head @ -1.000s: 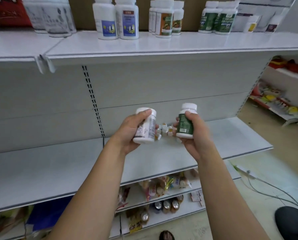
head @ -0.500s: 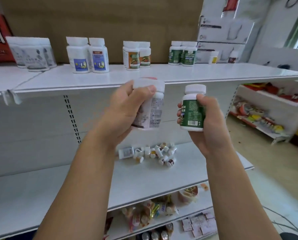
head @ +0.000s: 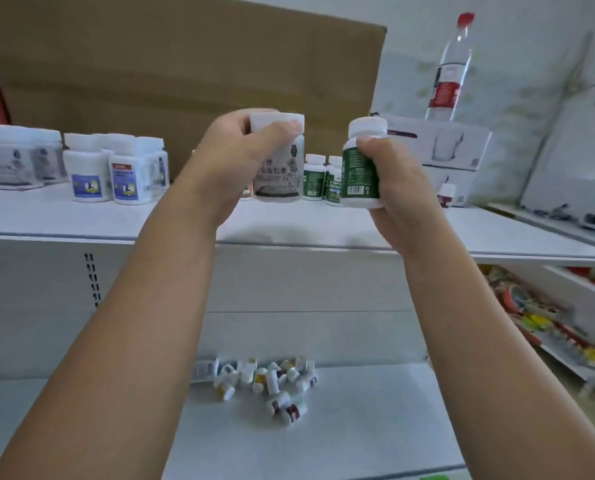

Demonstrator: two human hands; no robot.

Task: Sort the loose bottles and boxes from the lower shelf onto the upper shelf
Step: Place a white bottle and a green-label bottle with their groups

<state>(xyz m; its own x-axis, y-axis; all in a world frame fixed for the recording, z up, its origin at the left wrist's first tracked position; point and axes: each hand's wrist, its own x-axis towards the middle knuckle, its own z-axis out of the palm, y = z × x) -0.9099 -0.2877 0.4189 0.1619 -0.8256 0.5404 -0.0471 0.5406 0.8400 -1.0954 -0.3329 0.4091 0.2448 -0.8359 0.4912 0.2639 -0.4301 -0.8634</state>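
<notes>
Place: retail shop, health-supplement stock.
Landmark: upper shelf (head: pixel 289 223), white metal gondola type.
On it: rows of identical white supplement bottles (head: pixel 116 174) at left, green-label bottles (head: pixel 315 181) mid, labels facing fwd.
Below it: slotted upright (head: pixel 90 278) in back panel; lower shelf (head: pixel 358 445) w/ heap of small loose bottles (head: pixel 268 382).
Behind it: brown cardboard sheet (head: pixel 185 64), stacked white boxes (head: pixel 438 143) at right.
Right of it, lower down: second rack (head: pixel 566 362) w/ colourful pkts (head: pixel 531 317) on tiers.
</notes>
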